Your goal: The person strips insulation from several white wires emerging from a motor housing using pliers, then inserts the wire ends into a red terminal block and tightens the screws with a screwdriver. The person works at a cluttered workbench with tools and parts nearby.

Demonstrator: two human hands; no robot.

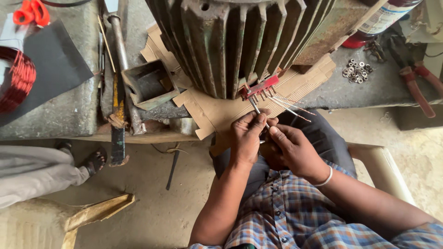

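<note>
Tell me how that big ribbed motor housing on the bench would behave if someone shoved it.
The ribbed motor housing looks like thick cast metal, so it is probably very heavy and would hardly budge. Its rounded body might rock or roll slightly, though it rests on flattened cardboard, which may add grip. The thin wires at its base would likely bend easily.

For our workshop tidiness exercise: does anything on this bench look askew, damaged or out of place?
Yes. The torn cardboard under the ribbed motor housing is ragged and overhangs the bench edge. Small nuts and washers lie scattered loose. Both hands, left and right, work wires hanging from the motor.
</note>
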